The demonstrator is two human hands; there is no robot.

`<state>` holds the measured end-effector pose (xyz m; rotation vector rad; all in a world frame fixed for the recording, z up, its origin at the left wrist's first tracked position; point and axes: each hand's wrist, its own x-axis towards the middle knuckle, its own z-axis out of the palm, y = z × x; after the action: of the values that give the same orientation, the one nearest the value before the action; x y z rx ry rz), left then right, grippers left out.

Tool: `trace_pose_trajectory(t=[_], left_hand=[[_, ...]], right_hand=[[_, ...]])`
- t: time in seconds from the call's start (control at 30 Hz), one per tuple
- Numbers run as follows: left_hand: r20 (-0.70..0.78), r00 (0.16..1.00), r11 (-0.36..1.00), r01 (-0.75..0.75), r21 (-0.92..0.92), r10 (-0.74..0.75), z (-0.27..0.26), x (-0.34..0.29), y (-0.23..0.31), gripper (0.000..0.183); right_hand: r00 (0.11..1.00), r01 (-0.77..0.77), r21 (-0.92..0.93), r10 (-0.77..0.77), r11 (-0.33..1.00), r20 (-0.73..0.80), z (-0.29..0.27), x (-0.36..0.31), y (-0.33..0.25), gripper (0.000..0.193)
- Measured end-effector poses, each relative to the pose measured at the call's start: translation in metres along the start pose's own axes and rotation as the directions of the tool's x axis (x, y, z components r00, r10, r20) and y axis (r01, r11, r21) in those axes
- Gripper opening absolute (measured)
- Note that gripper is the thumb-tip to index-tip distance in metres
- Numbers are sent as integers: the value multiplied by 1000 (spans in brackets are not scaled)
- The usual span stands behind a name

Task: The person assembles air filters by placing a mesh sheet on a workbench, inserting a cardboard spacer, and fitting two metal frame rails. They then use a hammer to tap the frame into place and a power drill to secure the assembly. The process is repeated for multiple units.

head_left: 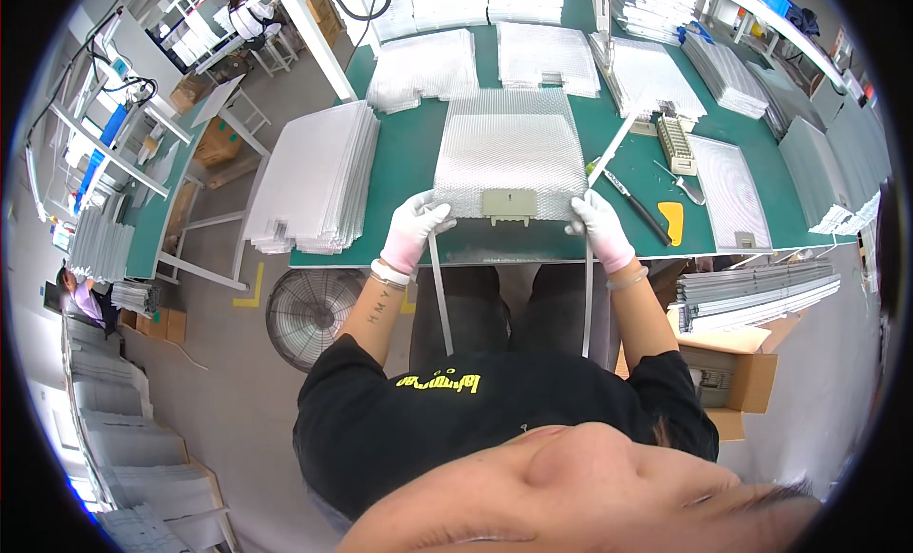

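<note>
A silvery mesh panel lies in front of me on the green table, its near edge at the table's front. A grey-beige plastic piece with small prongs sits at the middle of that edge. My left hand, in a white glove, is closed on the panel's near left corner. At the near right corner my right hand, gloved too, pinches the panel. Below the hands hang two narrow pale strips, a left one and a right one; their upper ends are hidden at the fingers.
Stacks of mesh panels stand left and at the back. On the right lie a black-handled tool, a yellow piece, a screwdriver, a tray of plastic pieces and another panel. A floor fan stands below left.
</note>
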<state>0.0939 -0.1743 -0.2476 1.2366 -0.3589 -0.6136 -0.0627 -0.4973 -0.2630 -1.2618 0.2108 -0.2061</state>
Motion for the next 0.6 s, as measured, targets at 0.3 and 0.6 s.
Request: trace_pose_trajectory(t=[0.3,0.6], left_hand=[[-92,925,929,-367,43,369,53,-51,19,72],[-22,849,828,-520,-208,528,22,-129,48,61]], right_hand=[[985,170,-20,-170,985,12,23,-45,-41,24],[904,427,-267,-400,864,153,82,-58,-95,18]])
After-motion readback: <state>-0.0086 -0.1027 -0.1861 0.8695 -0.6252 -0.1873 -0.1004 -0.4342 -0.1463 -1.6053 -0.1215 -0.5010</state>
